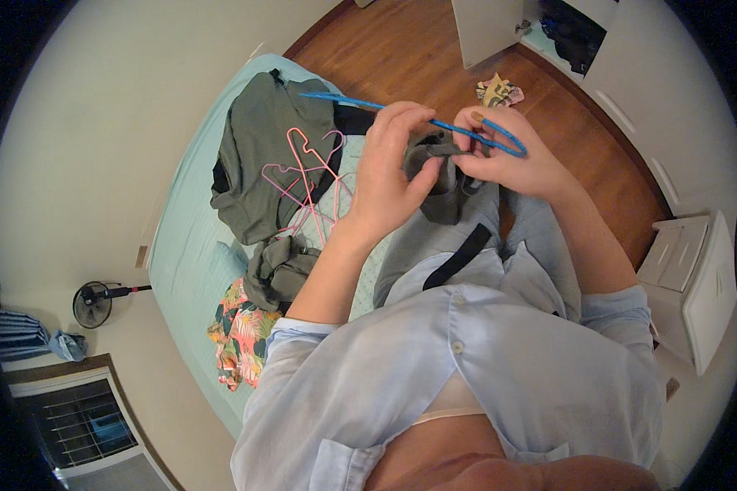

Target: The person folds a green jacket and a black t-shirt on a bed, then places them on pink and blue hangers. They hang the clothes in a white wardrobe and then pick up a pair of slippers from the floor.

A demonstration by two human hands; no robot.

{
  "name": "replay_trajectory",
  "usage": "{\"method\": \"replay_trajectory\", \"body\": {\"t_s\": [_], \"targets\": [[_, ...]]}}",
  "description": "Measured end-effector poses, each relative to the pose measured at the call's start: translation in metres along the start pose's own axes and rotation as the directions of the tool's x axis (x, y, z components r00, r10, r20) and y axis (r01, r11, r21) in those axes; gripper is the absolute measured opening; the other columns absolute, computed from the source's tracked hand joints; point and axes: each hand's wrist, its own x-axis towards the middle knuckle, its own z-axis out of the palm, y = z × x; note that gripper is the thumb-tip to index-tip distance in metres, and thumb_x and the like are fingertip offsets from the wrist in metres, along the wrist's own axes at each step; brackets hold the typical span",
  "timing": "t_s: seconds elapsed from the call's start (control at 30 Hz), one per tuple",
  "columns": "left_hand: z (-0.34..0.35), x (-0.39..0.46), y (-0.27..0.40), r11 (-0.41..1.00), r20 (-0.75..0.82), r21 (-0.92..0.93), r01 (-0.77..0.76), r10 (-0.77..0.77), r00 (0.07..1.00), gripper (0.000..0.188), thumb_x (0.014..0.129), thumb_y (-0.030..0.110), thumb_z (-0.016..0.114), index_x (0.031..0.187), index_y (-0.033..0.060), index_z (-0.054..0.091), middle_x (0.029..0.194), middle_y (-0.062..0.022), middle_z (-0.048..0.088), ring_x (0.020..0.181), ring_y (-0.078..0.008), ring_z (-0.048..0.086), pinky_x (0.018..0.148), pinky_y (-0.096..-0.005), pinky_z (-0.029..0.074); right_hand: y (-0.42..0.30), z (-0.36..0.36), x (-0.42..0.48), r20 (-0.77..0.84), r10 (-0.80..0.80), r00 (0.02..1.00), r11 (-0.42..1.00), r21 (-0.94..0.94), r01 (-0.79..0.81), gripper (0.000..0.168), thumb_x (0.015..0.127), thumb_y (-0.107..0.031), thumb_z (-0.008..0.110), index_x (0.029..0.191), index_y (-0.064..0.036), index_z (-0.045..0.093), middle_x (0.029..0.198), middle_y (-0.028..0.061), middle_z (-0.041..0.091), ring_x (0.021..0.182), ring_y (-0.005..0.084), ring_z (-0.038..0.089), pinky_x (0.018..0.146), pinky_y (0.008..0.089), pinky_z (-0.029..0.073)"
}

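Note:
A blue hanger (pixel 457 128) is held up in front of me, its hook at the right. My right hand (pixel 497 150) grips the hanger near the hook, with an edge of dark grey-green cloth (pixel 445 196) pinched by thumb and fingers. My left hand (pixel 393 166) has its fingers over the hanger's bar and its thumb beside the cloth, which hangs below both hands. Pink and purple hangers (pixel 304 169) lie on the bed left of my left hand. An olive garment (pixel 270 147) is spread behind them, and another crumpled olive garment (pixel 279 270) lies nearer me.
The bed (pixel 184 245) has a light teal sheet. A floral garment (pixel 242 337) lies on it. A patterned cloth (pixel 499 91) is on the wooden floor (pixel 399 49). An open white cabinet door (pixel 488 27) stands ahead, a small white drawer unit (pixel 678 251) at right, a fan (pixel 93 305) at left.

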Motion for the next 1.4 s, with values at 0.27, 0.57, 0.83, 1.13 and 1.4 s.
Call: {"method": "replay_trajectory", "body": {"t_s": [0.27, 0.57, 0.83, 1.13, 1.4], "targets": [[0.023, -0.004, -0.002, 0.991, -0.130, -0.132, 0.006, -0.024, 0.991, 0.055, 0.065, -0.006, 0.061, 0.116, 0.0035, 0.043, 0.103, -0.0141, 0.051, 0.086, -0.0240, 0.056, 0.073, -0.0306, 0.045, -0.005, -0.004, 0.009, -0.131, -0.092, 0.987, 0.995, 0.021, 0.096, 0.020, 0.064, -0.001, 0.056, 0.078, -0.006, 0.042, 0.079, 0.0000, 0.044, 0.073, 0.0063, 0.042, 0.064, 0.0188, 0.035], [0.002, -0.004, 0.009, 0.604, 0.350, -0.623, 0.497, -0.352, 0.868, 0.016, 0.080, 0.004, 0.056, 0.095, -0.0018, 0.057, 0.080, -0.0001, 0.058, 0.070, -0.0070, 0.051, 0.063, -0.0211, 0.042, 0.037, -0.028, 0.016, -0.254, -0.470, 0.845, 0.673, -0.722, 0.158, 0.028, 0.059, 0.000, 0.062, 0.078, -0.005, 0.043, 0.072, 0.0087, 0.049, 0.066, 0.0238, 0.050, 0.059, 0.0317, 0.040], [-0.011, 0.009, -0.053, 0.352, 0.210, -0.777, 0.521, -0.635, 0.743, 0.019, 0.084, 0.005, 0.049, 0.099, -0.0035, 0.055, 0.090, -0.0087, 0.062, 0.078, -0.0150, 0.059, 0.072, -0.0263, 0.048, 0.065, -0.054, -0.007, -0.437, 0.135, 0.889, 0.983, -0.056, -0.177, 0.031, 0.074, -0.028, 0.069, 0.067, -0.009, 0.047, 0.060, -0.0031, 0.042, 0.054, 0.0080, 0.040, 0.048, 0.0248, 0.034], [0.024, 0.018, -0.096, 0.790, -0.227, -0.504, 0.349, -0.511, 0.829, 0.021, 0.085, 0.002, 0.048, 0.104, -0.0019, 0.053, 0.090, -0.0046, 0.058, 0.080, -0.0100, 0.053, 0.072, -0.0221, 0.043, -0.010, -0.038, -0.083, -0.152, 0.427, 0.891, 0.881, 0.292, -0.372, 0.029, 0.088, -0.026, 0.045, 0.064, -0.011, 0.042, 0.054, -0.0044, 0.037, 0.043, 0.0036, 0.031, 0.038, 0.0195, 0.021], [0.085, -0.021, -0.001, 0.985, 0.044, -0.135, 0.106, -0.101, 0.994, 0.030, 0.076, 0.002, 0.053, 0.105, 0.0084, 0.055, 0.074, -0.0169, 0.059, 0.063, -0.0349, 0.058, 0.054, -0.0412, 0.046, 0.032, 0.011, -0.062, -0.371, 0.429, 0.824, 0.893, 0.310, -0.326, 0.023, 0.090, -0.022, 0.047, 0.072, -0.008, 0.052, 0.057, -0.0041, 0.041, 0.051, 0.0042, 0.036, 0.044, 0.0204, 0.028]]}}
